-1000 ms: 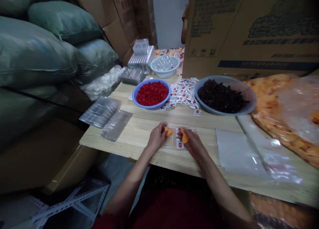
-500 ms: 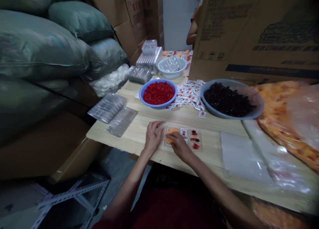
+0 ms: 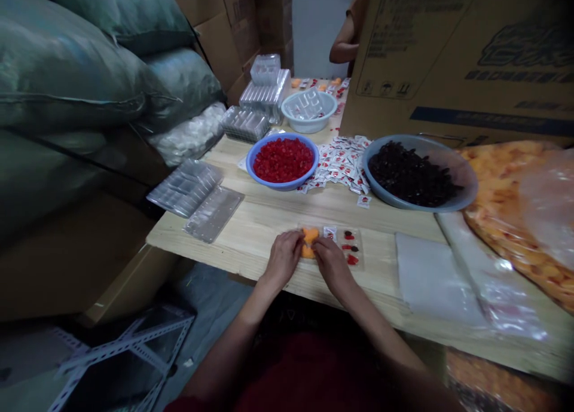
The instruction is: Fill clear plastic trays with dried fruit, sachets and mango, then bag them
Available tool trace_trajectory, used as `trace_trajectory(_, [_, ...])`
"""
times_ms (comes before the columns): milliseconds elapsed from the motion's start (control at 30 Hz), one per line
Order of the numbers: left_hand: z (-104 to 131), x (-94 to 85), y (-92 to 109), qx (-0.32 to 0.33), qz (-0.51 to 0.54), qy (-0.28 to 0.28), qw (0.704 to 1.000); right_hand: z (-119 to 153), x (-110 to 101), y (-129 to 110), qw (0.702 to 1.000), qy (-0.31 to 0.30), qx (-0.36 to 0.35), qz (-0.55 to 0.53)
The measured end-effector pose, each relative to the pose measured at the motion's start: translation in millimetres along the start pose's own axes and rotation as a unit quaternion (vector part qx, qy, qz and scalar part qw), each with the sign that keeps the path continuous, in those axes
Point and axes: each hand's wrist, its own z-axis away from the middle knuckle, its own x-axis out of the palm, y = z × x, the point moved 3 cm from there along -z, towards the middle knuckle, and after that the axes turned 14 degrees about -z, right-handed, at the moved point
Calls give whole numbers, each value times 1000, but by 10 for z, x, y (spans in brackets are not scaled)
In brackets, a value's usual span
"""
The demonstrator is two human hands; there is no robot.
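Head view: both my hands meet over a clear tray point(image 3: 361, 235) on the pale wooden surface point(image 3: 264, 220), close to its near edge. The orange pieces point(image 3: 310, 235) lie at the tray's left end, between my fingertips. My left hand point(image 3: 286, 252) comes at them from the left with its fingers bent, and my right hand point(image 3: 330, 259) reaches in from the right, its fingertips against them too; I cannot tell whether either hand is pinching a piece or only pressing on it. Just right of the orange, a printed white sachet point(image 3: 330, 232) shows past my right hand, and at the tray's right end sit small red and dark pieces point(image 3: 352, 259). Beyond the tray I have a blue bowl of red pieces point(image 3: 282, 159), a heap of sachets point(image 3: 343, 161) and a wider bowl of dark pieces point(image 3: 410, 173), side by side. Stacked clear trays point(image 3: 186, 186) lie toward my left, and flat plastic bags point(image 3: 437, 280) to my right, near a big bag of orange pieces point(image 3: 506, 203). Past the bowls, another person's arm point(image 3: 344, 46) shows beside a large carton point(image 3: 448, 53).
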Motion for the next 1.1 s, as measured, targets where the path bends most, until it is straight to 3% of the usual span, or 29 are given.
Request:
trace_trajectory(167, [-67, 142, 34, 43, -50, 16, 998, -29, 108, 5, 998, -32, -29, 54])
trace_trajectory(333, [-41, 47, 44, 20, -109, 23, 994, -77, 3, 16, 998, -26, -27, 44])
trace_trajectory(433, [-33, -30, -5, 45, -87, -4, 995, -136, -121, 16, 999, -5, -31, 25])
trace_trajectory(567, [-91, -99, -116, 58, -105, -62, 991, -240, -158, 52, 999, -47, -5, 12])
trace_trajectory(633, [-132, -160, -88, 56, -120, -65, 989, -254, -214, 50, 999, -30, 13, -35])
trace_trajectory(700, [-157, -235, 63, 60, -103, -40, 992, -214, -341, 22, 991, 34, 46, -118])
trace_trajectory(767, [-157, -276, 319, 77, -47, 1, 996, -118, -497, -20, 957, 116, 112, -239])
trace_trajectory(800, [-151, -262, 467, 103, -16, 13, 994, -55, -560, -44, 925, 146, 160, -313])
trace_trajectory(900, [-133, -57, 837, 246, 5, -22, 969, 144, -639, -136, 770, 159, 300, -540])
trace_trajectory(933, [-138, 36, 882, 265, -20, -39, 963, 204, -651, -166, 723, 155, 326, -589])
trace_trajectory(967, [-152, 115, 877, 243, -53, -44, 968, 255, -664, -185, 691, 153, 341, -619])
trace_trajectory(1033, [-164, 198, 802, 142, -113, -26, 983, 330, -687, -190, 671, 164, 350, -633])
trace_trajectory(1100, [-107, 208, 790, 116, -128, -5, 985, 362, -678, -196, 671, 177, 356, -626])
